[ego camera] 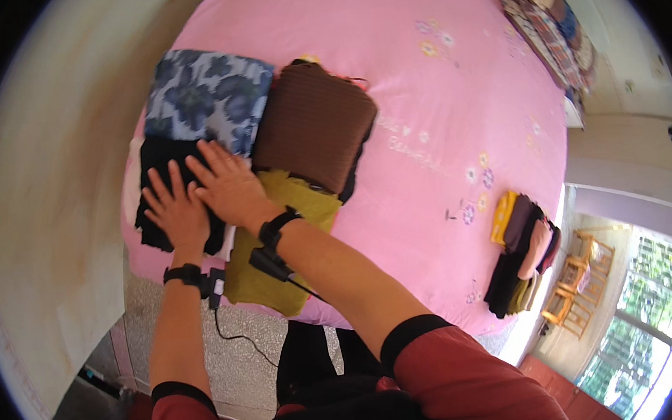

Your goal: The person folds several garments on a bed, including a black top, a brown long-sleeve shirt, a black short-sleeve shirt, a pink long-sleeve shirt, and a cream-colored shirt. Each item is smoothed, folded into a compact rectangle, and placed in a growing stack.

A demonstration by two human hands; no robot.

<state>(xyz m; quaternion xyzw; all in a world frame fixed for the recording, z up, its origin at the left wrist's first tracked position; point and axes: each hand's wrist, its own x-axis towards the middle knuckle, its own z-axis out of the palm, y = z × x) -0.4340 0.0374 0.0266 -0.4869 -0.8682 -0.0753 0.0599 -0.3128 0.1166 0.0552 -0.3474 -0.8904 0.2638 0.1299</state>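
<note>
Both my hands lie flat on a folded black garment (157, 156) at the left side of the bed. My left hand (179, 213) has its fingers spread on the black cloth. Beside it, my right hand (229, 186) reaches the garment's right part, fingers apart, with nothing gripped. Above the black cloth is a folded blue-and-grey patterned cloth (209, 98). A brown ribbed garment (314, 126) tops a folded pile to the right, with black edges showing beneath. An olive-green garment (270, 274) lies under my right forearm, partly hidden by it.
The bed carries a pink flowered sheet (430, 202). Several rolled or folded clothes (522, 248) sit at its right edge. Patterned bedding (553, 33) is stacked at the far right corner. A wall (51, 203) rises close on the left. Cables hang from the devices strapped on my wrists.
</note>
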